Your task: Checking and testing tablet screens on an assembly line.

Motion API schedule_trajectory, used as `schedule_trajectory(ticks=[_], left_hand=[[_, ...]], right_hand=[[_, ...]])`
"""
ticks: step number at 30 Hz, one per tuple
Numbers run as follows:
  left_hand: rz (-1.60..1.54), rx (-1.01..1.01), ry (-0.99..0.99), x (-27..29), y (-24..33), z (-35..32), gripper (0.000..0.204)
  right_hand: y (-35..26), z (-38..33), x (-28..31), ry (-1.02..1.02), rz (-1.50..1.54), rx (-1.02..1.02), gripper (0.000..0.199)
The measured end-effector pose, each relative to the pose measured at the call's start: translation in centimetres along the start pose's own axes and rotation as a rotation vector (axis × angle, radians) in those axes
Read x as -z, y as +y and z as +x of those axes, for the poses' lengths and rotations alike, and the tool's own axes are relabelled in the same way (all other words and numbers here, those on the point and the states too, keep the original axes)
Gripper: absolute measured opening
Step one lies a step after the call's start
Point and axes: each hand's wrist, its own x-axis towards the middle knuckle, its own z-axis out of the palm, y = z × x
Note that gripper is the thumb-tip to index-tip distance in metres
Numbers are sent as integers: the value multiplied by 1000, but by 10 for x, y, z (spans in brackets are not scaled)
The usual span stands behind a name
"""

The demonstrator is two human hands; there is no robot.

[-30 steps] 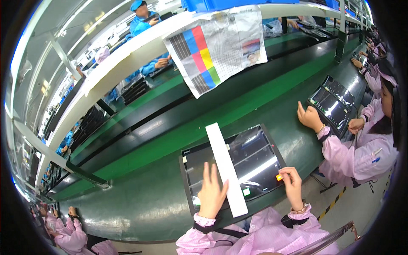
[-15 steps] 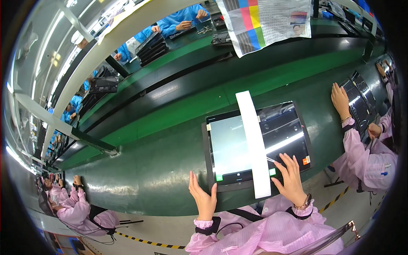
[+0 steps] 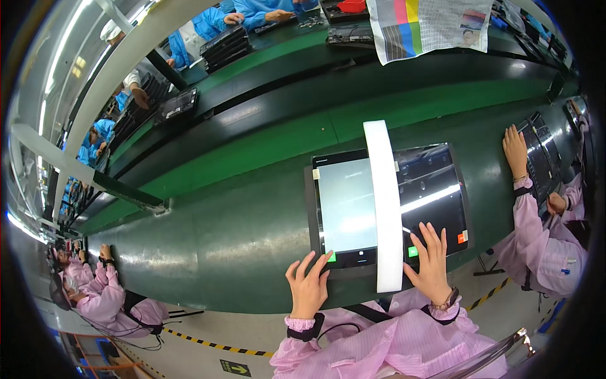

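A flat dark display panel [image 3: 432, 189] lies on the green worktable, its left part pale grey and its right part glossy black. Across its middle runs a long white strip [image 3: 386, 208] that overhangs the panel's far and near edges. My left hand [image 3: 308, 289] is at the near left corner, a fingertip at the green tab [image 3: 331, 256] there and the fingers apart. Over the black part's near edge, right of the strip, my right hand [image 3: 432, 265] has its fingers spread, close to a second green tab [image 3: 413, 251]. Neither hand holds anything I can see.
An orange-and-white tab [image 3: 463, 237] marks the panel's right edge. At right, a co-worker's hand [image 3: 515, 151] rests by dark panels [image 3: 540, 155]. Another co-worker [image 3: 104, 287] sits far left. Beyond the green strip, blue-sleeved people handle dark parts [image 3: 225, 49]. A printed sheet [image 3: 435, 28] hangs there.
My left hand has moved from beside the panel onto its near left corner. My right hand stays near the strip with fingers spread. The whole view has shifted slightly.
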Motion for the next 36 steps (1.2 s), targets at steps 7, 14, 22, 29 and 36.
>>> schedule_trajectory(ticks=[7,14,22,29,36], left_hand=[[-80,10,64,-6,-10,0,71],[-168,57,87,-6,-11,-3,69],[-139,-5,103,-10,-11,1,64],[-42,-32,43,-12,-11,3,54],[-81,-104,111,-9,-8,6,50]], right_hand=[[7,-3,-4,77,-135,42,67],[40,-16,20,50,-280,-104,75],[70,-23,48,49,-281,-167,87],[151,-2,53,309,372,-487,46],[190,22,66,56,659,-638,46]])
